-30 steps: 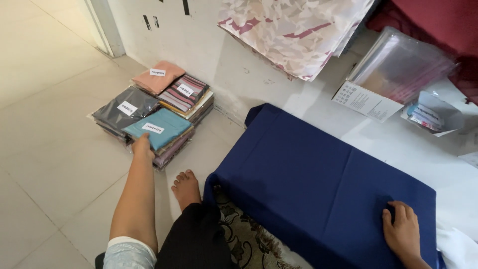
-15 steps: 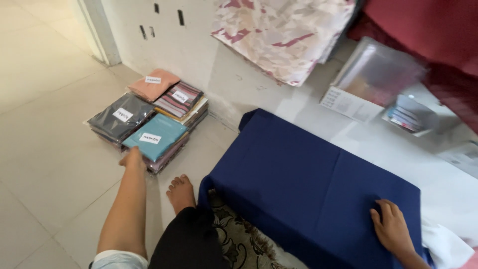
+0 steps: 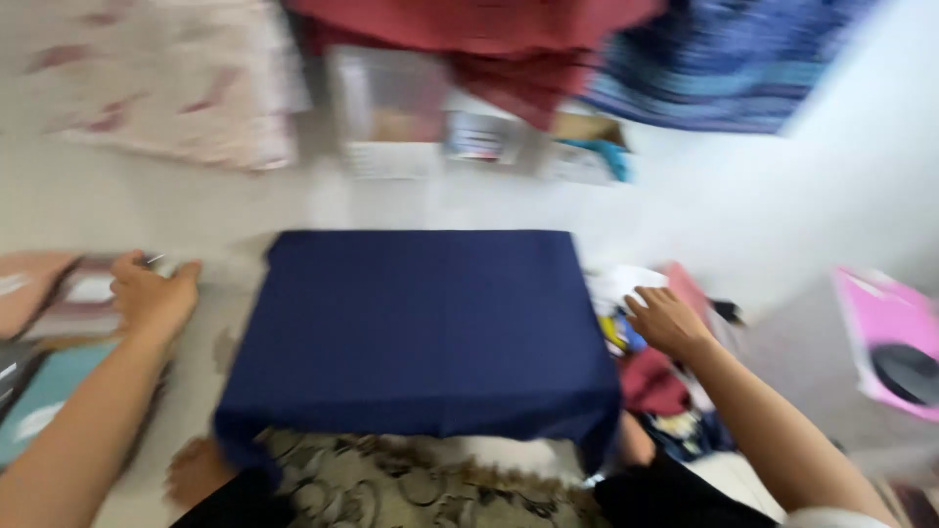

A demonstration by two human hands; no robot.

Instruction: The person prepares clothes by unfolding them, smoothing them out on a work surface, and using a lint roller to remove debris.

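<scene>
Navy cloth (image 3: 421, 332) lies spread flat between the two hands, draped over the person's lap, its near edge hanging over a patterned garment (image 3: 411, 484) and a bare foot (image 3: 196, 469) at the lower left

Left hand (image 3: 152, 298) sits just left of the cloth, its grip loosely curled, fingers bent down onto a stack of packets (image 3: 83, 303) on the floor; whether it truly grasps one cannot be told through the blur. A teal packet (image 3: 44, 406) lies nearer than that hand, under the forearm, and a pinkish one (image 3: 24, 293) lies further left

Right hand (image 3: 665, 318) rests just right of the cloth's far corner, grip released, fingers spread and pointing toward the cloth edge, apart from it or barely touching. Below and beside that hand is a heap of mixed coloured items (image 3: 650, 381), red and blue among them. Well to its right stands a pink object (image 3: 885, 337) with a dark round part

Beyond both hands, across pale floor (image 3: 685, 205), lie a floral fabric (image 3: 166, 88), a clear packet (image 3: 391, 112), red cloth (image 3: 479, 39) and blue patterned cloth (image 3: 724, 68), all blurred
</scene>
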